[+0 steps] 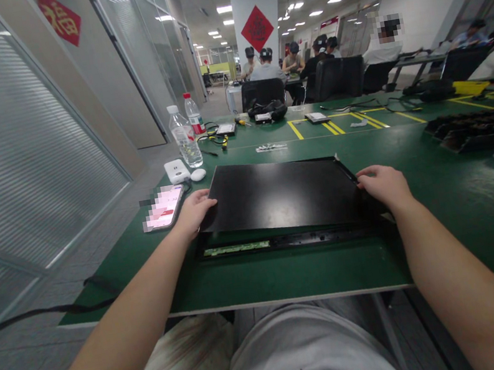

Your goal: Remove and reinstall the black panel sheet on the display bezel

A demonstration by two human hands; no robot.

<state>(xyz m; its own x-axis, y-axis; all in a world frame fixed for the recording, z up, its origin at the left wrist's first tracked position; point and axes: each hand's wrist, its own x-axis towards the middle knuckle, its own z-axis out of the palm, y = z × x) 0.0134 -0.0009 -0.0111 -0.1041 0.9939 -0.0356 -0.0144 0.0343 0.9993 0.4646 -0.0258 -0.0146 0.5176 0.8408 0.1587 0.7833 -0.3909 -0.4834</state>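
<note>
A flat, dark, glossy screen panel is held above the green table by its two sides. My left hand pinches its left edge between thumb and fingers. At the right side, my right hand is closed on the edge, where a thin black frame strip stands slightly apart from the panel. Under the panel's near edge lies a long black bar with a green circuit board at its left end. What lies beneath the panel is hidden.
Left of the panel are a phone, a white case, and two bottles, the nearer one clear. Hard drives and cables lie along the far side. Dark stacked parts sit at right. Several people work at tables beyond.
</note>
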